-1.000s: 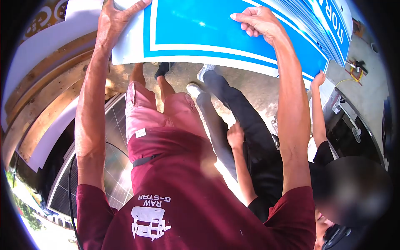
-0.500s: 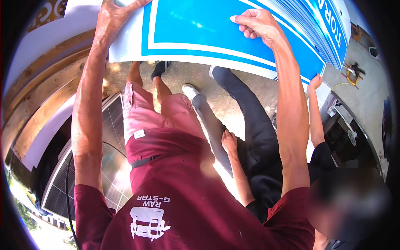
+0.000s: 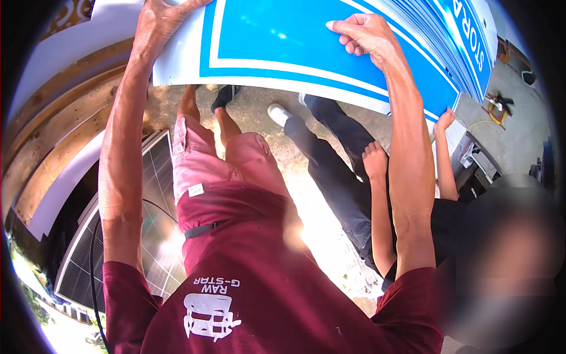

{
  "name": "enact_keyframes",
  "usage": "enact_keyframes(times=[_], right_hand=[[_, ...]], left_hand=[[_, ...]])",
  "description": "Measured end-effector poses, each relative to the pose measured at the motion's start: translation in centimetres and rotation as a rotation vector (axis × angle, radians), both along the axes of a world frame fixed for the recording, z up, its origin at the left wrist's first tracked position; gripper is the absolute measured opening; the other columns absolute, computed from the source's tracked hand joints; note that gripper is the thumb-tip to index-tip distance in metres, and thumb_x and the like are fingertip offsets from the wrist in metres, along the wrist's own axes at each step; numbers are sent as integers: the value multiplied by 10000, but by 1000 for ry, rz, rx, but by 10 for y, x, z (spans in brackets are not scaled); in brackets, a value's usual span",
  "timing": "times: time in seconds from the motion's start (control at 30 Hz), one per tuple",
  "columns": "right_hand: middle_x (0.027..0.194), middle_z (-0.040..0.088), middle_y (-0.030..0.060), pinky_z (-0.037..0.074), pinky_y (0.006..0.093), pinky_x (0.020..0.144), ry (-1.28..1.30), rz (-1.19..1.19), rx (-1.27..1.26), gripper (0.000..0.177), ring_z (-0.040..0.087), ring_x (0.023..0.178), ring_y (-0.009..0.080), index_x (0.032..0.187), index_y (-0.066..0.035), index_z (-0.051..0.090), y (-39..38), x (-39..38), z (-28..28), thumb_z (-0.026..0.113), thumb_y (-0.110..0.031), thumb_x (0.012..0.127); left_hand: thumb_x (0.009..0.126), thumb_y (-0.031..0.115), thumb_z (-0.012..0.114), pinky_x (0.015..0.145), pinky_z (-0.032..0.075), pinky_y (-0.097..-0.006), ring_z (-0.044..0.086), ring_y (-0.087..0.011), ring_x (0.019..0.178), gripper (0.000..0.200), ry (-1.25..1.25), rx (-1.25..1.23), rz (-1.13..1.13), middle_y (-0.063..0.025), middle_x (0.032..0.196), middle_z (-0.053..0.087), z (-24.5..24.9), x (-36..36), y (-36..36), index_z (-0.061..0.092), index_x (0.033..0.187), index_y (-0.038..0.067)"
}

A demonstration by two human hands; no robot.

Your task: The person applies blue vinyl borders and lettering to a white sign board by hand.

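Note:
A large blue sign sheet [image 3: 295,56] with white border lines spans the top of the view, its near edge curving slightly. My left hand [image 3: 158,26] grips its left side, thumb over the face; the fingers are partly hidden and cut off by the frame. Above the blue face, my right hand [image 3: 365,40] is closed, thumb against curled fingers; whether a thin edge is pinched there I cannot make out. To the right lies a fanned stack of similar signs [image 3: 439,44], the outer one showing the letters "STORA". A co-worker's hand [image 3: 445,120] touches the near right corner.
A co-worker in dark clothes stands close on my right, another hand [image 3: 374,160] beside my forearm. Solar panels [image 3: 156,218] lean at my left with a black cable, near wooden planks [image 3: 65,141]. A fan-like item and yellow cord [image 3: 495,112] lie on the floor right.
The co-worker has shifted to the right; their lower hand and legs moved right and the head came further into view. My hands and the sign stay nearly still.

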State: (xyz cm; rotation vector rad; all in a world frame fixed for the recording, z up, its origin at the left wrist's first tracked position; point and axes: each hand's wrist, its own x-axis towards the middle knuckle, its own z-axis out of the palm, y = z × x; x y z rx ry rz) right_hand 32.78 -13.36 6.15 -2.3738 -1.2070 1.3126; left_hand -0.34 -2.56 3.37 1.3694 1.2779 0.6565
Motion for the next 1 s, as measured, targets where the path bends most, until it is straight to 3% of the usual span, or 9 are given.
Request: enact_keyframes(times=[1.0], right_hand=[[641,666,68,452,178,477,-16,-6,45,318,610,527,89,797,-25,711,-2,-3,1,840,-316,806]], left_hand=[[644,511,904,809,580,-370,697,-291,926,1047,31,-27,11,-252,1122,674,-1,-2,0,469,1379,-94]])
